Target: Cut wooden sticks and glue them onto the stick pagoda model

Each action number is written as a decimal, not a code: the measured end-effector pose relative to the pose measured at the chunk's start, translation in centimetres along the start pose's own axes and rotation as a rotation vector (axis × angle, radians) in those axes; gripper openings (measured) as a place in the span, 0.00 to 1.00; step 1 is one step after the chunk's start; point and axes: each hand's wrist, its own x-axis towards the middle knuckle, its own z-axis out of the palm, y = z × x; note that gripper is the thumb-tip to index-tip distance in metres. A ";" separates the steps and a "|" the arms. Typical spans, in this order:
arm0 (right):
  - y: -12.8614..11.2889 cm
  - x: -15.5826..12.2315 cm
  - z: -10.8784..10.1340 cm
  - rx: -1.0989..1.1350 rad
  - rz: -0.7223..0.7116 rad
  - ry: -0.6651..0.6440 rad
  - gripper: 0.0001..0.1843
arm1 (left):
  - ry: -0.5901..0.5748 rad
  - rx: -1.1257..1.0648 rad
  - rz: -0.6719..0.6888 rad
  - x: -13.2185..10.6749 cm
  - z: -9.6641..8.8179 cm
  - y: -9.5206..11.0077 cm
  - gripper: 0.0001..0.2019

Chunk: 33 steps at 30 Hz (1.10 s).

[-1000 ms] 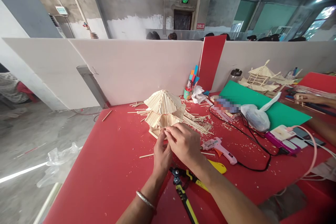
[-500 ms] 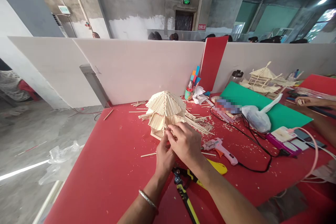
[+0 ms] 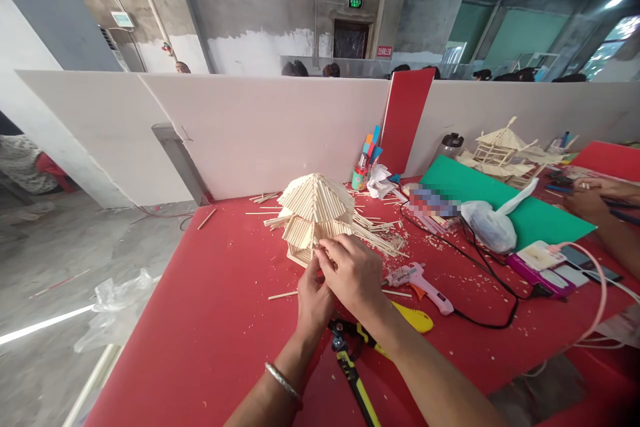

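A small model house [image 3: 316, 203] of thin wooden sticks, with a tiered pointed roof, stands on the red table [image 3: 215, 320]. At its near lower corner my left hand [image 3: 315, 300] and my right hand [image 3: 353, 273] meet, fingertips pinched close together. Whatever lies between the fingers is too small and covered to make out. Right of my hands lies a pink hot glue gun [image 3: 420, 285]. Under my wrists are black-and-yellow pliers [image 3: 353, 370] and a yellow-handled tool [image 3: 415, 318], partly hidden by my right forearm.
Loose sticks [image 3: 375, 233] and wood crumbs lie right of the model. A green board [image 3: 505, 203], a plastic bag [image 3: 490, 223] and a purple power strip [image 3: 540, 273] sit farther right with cables. Another person's hands [image 3: 595, 193] work at the right edge. A white partition [image 3: 280, 140] closes the back.
My two hands stay at the model's near corner with hardly any movement. At the right edge, the other person's hands have shifted slightly.
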 end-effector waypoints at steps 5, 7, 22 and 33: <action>0.0 0.1 0.1 -0.002 0.004 -0.007 0.05 | 0.001 -0.003 -0.007 -0.1 0.0 0.0 0.15; 0.0 0.1 0.0 -0.001 0.009 -0.006 0.05 | 0.000 -0.004 -0.021 -0.2 0.0 0.2 0.15; -0.1 0.1 -0.1 0.004 0.006 -0.020 0.08 | 0.015 0.003 -0.028 -0.2 0.1 0.6 0.15; -0.2 0.2 -0.1 -0.004 0.005 -0.021 0.09 | 0.023 0.004 -0.017 -0.1 0.1 0.7 0.15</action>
